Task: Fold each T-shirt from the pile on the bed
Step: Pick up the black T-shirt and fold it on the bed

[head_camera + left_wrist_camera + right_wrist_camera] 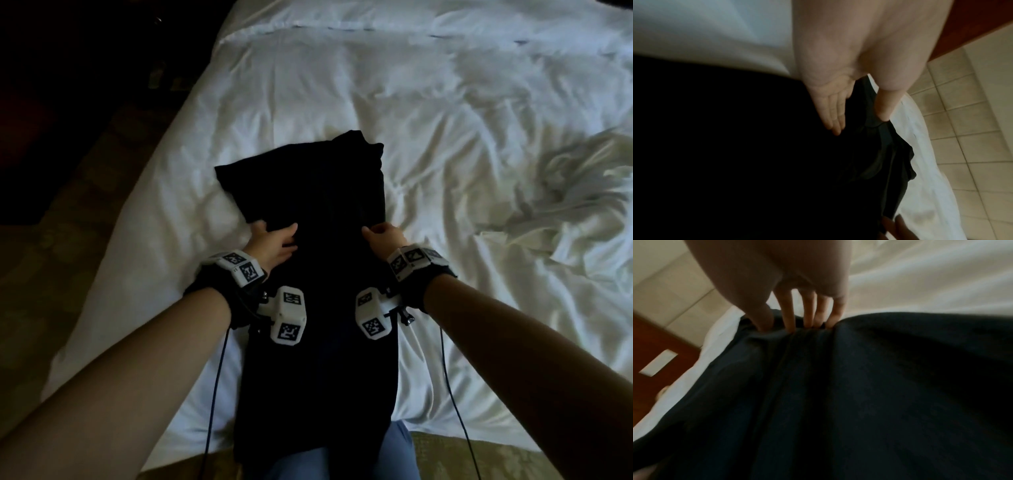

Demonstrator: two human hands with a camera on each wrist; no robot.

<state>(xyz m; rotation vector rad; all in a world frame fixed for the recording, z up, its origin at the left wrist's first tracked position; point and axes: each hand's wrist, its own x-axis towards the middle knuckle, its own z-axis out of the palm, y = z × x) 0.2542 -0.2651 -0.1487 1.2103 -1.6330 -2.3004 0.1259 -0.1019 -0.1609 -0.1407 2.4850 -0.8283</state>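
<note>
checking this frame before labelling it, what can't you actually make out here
- Black T-shirt: the hem runs off the head view's bottom edge.
- Right hand: fingertips sink into a fabric ridge in the right wrist view, so their ends are hidden.
- White heap: too crumpled to count garments.
- Left hand: blurred.

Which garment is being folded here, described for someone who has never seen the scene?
On the white bed, look at the near edge, between the left hand and right hand. The black T-shirt lies there in a long strip, the only dark garment; the crumpled pile to its right is white.
</note>
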